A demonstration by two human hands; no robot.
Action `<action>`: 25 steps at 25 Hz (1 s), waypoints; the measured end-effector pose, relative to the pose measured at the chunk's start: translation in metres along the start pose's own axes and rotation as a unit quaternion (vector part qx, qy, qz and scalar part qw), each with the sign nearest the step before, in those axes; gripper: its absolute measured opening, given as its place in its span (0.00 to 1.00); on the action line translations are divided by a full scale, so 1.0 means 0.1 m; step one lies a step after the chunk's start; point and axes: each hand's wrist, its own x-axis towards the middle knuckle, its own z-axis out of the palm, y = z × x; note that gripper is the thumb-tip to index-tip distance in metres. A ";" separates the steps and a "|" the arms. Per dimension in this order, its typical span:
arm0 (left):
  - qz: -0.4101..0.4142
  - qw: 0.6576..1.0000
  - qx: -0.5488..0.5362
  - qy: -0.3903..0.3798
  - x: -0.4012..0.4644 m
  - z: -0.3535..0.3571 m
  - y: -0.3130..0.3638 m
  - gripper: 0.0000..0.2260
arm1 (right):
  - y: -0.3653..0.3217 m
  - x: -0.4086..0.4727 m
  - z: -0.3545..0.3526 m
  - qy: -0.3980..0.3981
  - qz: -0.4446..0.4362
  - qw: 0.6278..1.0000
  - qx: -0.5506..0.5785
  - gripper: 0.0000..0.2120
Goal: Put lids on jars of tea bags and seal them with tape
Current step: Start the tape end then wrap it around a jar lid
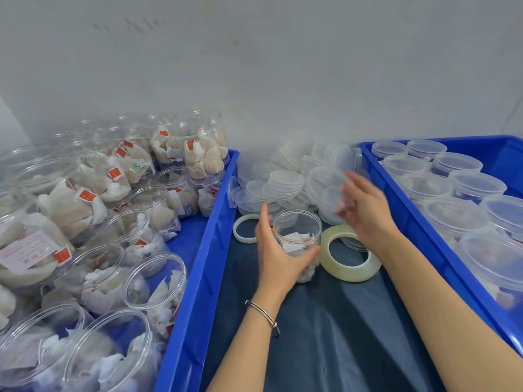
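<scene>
Two bare forearms in view, no sleeves visible. Left hand [278,250] bare, no rings seen. Left wrist wore thin silver bangle [261,314], with dark band or cord just behind bangle, toward elbow. Right hand [365,210] bare, motion-blurred at fingertips; right wrist bare, nothing worn. No gloves, no watch.

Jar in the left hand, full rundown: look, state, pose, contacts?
The jar is a short, round, clear plastic container with a wide open mouth and no lid on it. It stands upright on the dark table cover between the two blue crates. Inside lie tea bags with white paper tags. The left hand grips its near side, fingers curled round the wall. The tape roll lies flat just to its right; whether they touch is unclear. The right hand holds a clear lid above it.
</scene>
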 end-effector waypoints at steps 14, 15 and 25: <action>0.113 0.857 0.498 -0.063 0.24 0.06 -0.14 0.19 | 0.28 -0.52 0.64 -0.114 -0.307 0.708 -0.625 0.15; 0.143 0.814 0.556 -0.089 0.25 0.08 -0.14 0.20 | 0.25 -0.48 0.55 -0.142 -0.337 0.712 -0.599 0.14; -0.052 0.993 0.088 -0.065 0.11 -0.07 -0.28 0.43 | -0.09 -0.43 0.80 -0.250 -0.051 0.593 -0.764 0.32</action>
